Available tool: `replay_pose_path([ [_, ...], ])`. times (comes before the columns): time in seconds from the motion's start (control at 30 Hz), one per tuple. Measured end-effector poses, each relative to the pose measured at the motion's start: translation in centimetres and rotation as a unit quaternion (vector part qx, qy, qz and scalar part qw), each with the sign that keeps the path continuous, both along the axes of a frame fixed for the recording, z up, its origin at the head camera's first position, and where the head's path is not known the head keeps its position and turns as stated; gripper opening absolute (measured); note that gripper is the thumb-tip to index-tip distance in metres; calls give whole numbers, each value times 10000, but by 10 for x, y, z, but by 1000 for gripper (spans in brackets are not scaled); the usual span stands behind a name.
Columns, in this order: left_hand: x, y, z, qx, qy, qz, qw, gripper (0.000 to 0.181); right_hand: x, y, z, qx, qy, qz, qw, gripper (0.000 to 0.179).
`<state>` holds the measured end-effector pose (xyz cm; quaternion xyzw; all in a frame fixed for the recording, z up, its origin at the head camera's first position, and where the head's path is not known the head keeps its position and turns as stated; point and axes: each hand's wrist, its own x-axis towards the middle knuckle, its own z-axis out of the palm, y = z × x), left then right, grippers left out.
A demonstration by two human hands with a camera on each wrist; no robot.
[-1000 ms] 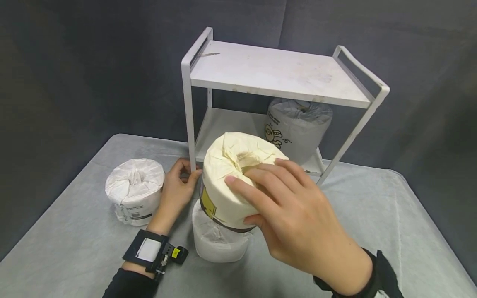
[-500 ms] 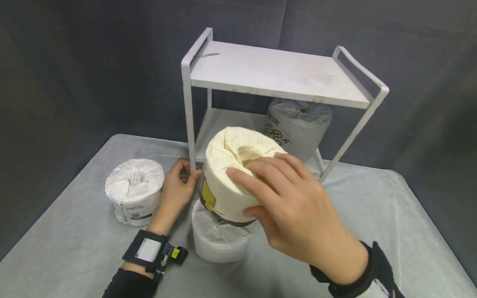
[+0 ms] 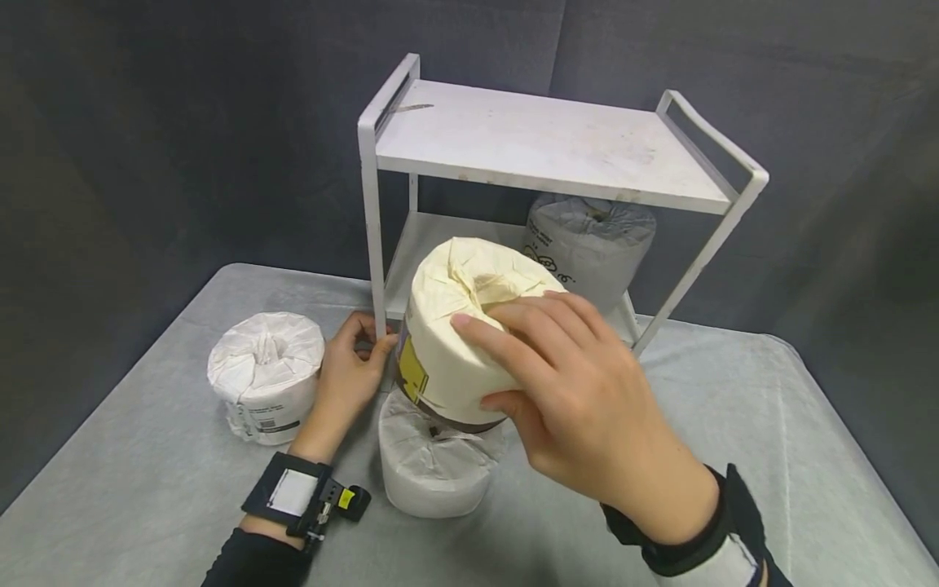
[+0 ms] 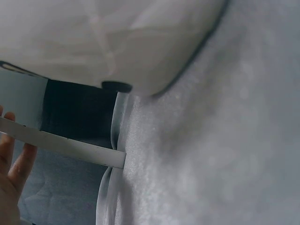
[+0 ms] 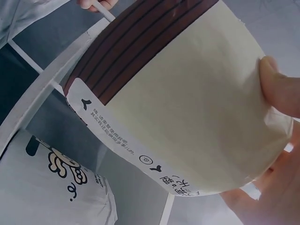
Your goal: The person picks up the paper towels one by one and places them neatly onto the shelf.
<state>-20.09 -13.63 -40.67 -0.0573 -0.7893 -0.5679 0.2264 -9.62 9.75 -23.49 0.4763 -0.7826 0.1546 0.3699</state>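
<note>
My right hand (image 3: 594,399) grips a cream-wrapped toilet roll (image 3: 458,350), thumb on its side and fingers over its top edge. The roll is tilted and raised in front of the shelf; a brown striped band shows on its wrapper (image 5: 201,98) in the right wrist view. With my left hand (image 3: 350,371) I hold the front left leg (image 3: 372,236) of a white two-tier shelf (image 3: 543,139) near its foot. The fingers (image 4: 22,168) are around that leg in the left wrist view. Below the cream roll, a white-wrapped toilet roll (image 3: 433,481) stands on the table, partly hidden.
Another white-wrapped roll (image 3: 264,383) stands left of my left forearm. On the lower shelf (image 3: 451,232), at the right, sits a white roll with a cartoon print (image 3: 594,253). The table (image 3: 147,489) has a pale grey cover, with a dark backdrop (image 3: 220,122) behind.
My right hand has lifted the cream roll slightly, up and away toward the shelf, showing more of the white roll beneath. The left hand stays on the leg.
</note>
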Motion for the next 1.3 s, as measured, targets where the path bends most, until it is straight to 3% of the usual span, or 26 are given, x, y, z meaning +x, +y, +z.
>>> replay_pose_path([
  [0.7, 0, 0, 0, 5, 22, -3, 10000, 15, -15, 1, 0, 44, -200, -179, 9996, 55],
  [1.3, 1, 1, 0, -44, 236, -44, 9997, 16, -31, -1, 0, 82, -212, -241, 9995, 63],
])
